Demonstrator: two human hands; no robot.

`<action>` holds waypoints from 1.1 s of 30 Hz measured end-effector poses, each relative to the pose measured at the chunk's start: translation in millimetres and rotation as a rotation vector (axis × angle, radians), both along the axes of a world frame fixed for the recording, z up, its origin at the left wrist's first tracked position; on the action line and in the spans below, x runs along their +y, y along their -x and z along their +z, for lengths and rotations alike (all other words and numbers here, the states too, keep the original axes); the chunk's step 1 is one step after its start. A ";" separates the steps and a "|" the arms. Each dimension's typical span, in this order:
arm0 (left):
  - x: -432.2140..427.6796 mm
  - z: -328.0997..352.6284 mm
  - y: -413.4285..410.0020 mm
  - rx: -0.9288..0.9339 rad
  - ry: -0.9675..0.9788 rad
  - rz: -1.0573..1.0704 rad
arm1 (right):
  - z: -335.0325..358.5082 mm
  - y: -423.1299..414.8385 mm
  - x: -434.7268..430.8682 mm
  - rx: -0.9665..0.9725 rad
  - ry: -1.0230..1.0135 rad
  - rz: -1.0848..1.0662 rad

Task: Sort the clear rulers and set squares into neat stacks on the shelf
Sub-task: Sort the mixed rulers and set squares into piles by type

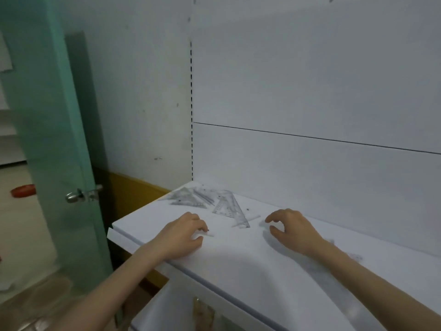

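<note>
A white shelf carries a loose heap of clear set squares in its far left corner. One more clear set square lies just right of the heap. A clear ruler runs slantwise between my hands and is hard to see. My left hand rests on the shelf with curled fingers, its fingertips and thumb pinching the ruler's left end. My right hand hovers by the ruler's right end, with its fingers and thumb curved, apart and holding nothing.
White back panels close the shelf behind, with a slotted upright at the left. A green glass door with a metal knob stands left of the shelf. Faint clear pieces lie by my right forearm.
</note>
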State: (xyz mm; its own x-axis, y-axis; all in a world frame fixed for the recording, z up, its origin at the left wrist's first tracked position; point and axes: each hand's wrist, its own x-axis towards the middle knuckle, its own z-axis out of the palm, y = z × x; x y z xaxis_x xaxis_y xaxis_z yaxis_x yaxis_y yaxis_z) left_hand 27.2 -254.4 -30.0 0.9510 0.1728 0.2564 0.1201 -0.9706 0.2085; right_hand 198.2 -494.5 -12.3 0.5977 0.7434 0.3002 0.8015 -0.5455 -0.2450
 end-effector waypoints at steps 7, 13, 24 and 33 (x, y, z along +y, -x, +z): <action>140.6 -12.9 -32.1 -0.055 0.038 -0.080 | -14.8 -19.3 148.4 0.119 0.158 -0.134; 184.6 0.3 -79.3 -0.099 0.092 -0.150 | -20.6 -36.7 206.6 0.008 0.277 -0.256; 192.4 -9.2 -150.2 0.224 0.052 -0.212 | -25.9 -22.7 217.6 -0.479 0.336 -0.153; 173.1 -7.6 -164.3 0.021 -0.037 -0.391 | -7.5 -19.3 191.2 -0.653 0.029 -0.262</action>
